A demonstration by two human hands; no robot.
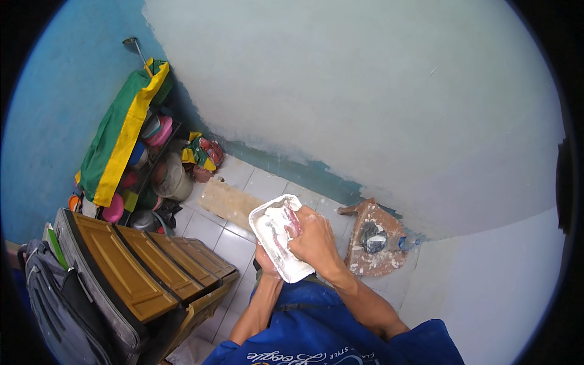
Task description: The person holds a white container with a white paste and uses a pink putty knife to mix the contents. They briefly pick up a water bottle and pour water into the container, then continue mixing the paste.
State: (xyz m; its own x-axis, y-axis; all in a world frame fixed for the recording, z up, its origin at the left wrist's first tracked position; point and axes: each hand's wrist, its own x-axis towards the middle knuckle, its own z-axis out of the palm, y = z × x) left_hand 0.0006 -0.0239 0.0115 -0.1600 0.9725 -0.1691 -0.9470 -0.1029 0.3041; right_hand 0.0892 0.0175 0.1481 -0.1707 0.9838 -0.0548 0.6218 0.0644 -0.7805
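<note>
The white tray [275, 243] sits at chest height in front of the person, tilted with its open face toward the camera and smeared with white paste; it hangs above the tiled floor [234, 243], close to the freshly coated wall [365, 91]. The left hand [265, 261] supports the tray from beneath; only the wrist and part of the palm show, so the finger closure cannot be told, though the hand clearly carries the tray. The right hand [313, 240] lies over the tray's right edge, fingers curled inward onto a reddish tool [294, 222] pressed into the paste; the exact grip on it is hidden by the knuckles.

Judged from this posture, the step in hand is loading paste; keep the tray tilted only slightly so the paste does not slide off the low rim; draw the tool along the tray bed toward one edge; hold the supporting hand centred under the load.

To the right, a paste-spattered wooden stool [374, 240] stands on the floor by the wall; to the left stand brown plastic drawers [152, 261], a grey backpack [55, 304] and a rack of coloured bowls [152, 158] under a green-and-yellow cloth [118, 134].
</note>
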